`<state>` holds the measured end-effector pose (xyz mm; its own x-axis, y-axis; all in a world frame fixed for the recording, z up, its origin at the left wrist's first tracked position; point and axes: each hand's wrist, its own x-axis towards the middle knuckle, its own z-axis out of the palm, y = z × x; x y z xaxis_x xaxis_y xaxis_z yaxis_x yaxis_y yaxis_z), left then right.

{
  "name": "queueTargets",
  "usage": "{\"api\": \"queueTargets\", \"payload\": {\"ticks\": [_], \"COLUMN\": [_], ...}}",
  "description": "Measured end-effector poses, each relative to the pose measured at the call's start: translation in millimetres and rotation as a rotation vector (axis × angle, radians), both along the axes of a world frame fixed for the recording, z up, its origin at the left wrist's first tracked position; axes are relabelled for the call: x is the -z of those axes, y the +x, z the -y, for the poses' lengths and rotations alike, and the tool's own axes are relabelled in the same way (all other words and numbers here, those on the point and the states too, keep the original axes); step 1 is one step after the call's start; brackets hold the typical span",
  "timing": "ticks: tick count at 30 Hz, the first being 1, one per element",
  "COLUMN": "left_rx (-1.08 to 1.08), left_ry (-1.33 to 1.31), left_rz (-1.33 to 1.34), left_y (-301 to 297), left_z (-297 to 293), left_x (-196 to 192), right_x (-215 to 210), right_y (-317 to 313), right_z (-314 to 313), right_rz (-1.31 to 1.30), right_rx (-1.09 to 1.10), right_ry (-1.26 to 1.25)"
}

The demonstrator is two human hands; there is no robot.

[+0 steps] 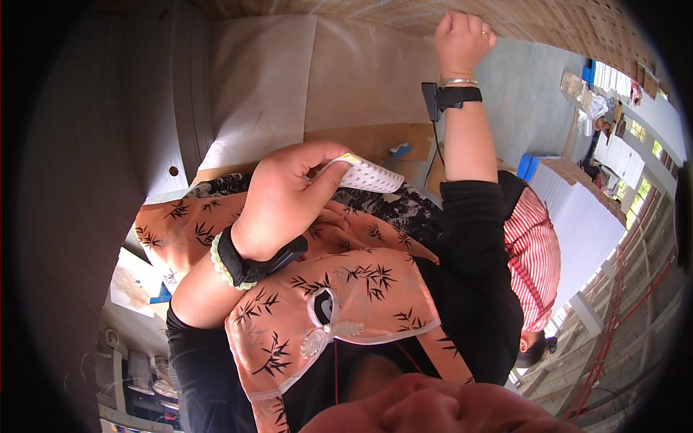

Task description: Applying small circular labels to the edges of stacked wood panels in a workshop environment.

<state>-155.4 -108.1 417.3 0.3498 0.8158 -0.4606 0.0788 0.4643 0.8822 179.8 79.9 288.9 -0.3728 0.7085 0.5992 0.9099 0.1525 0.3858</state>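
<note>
My left hand (292, 184) is closed, thumb and fingers pinching a curled white sheet (372, 175) with rows of small dark marks, perhaps small labels. It hangs over my lap, above an orange apron (361, 281) with a black bamboo-leaf print. My right arm reaches far forward, and my right hand (464, 45) is curled into a fist at the brown board surface (375, 9) with rows of pale marks. Whatever its fingers hold, if anything, is too small or hidden to make out. Black bands are strapped round both wrists.
A grey panel with a round hole (173, 171) rises on the left. Ahead lie brown sheets (260, 79) and a small blue item (399, 149). At the right, a person in a red-striped top (533, 245) bends beside stacked white boards (585, 224). A cable hangs from my right wristband.
</note>
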Motion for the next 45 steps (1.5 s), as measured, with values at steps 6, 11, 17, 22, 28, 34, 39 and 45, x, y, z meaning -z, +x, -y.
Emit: {"api": "queueTargets", "payload": {"ticks": [6,11,17,22,28,34,39,45], "left_rx": [-0.003,-0.006,-0.096,-0.233,-0.258,-0.2,-0.187,-0.182], "left_ry": [0.019,0.005,-0.054,0.096,0.144,0.253,0.286,0.35], "left_rz": [-0.022,-0.039,-0.046,-0.087,-0.11,-0.193,-0.229,-0.256], "left_y": [-4.2,-8.1,-14.7,-23.6,-27.0,-32.9,-35.0,-34.5], "left_z": [1.9,1.1,6.7,4.6,7.1,7.0,6.6,5.7], "left_x": [0.2,-5.0,-7.4,-5.9,-0.6,-2.3,-3.9,-1.3], "right_x": [-5.7,-47.7,-86.5,-150.6,-159.6,-154.4,-155.0,-152.9], "right_y": [3.5,-13.4,-72.3,-146.2,-167.8,-179.7,-182.6,-184.3], "right_z": [-4.9,-1.8,33.3,108.5,129.7,140.0,141.4,140.4], "right_rz": [-0.012,0.109,-0.741,-1.159,-1.089,-1.083,-0.965,-0.963], "right_rx": [0.042,0.049,0.082,-0.494,-0.516,-0.469,-0.499,-0.535], "right_ry": [0.053,-0.09,-0.743,-1.316,-1.428,-1.365,-1.267,-1.163]}}
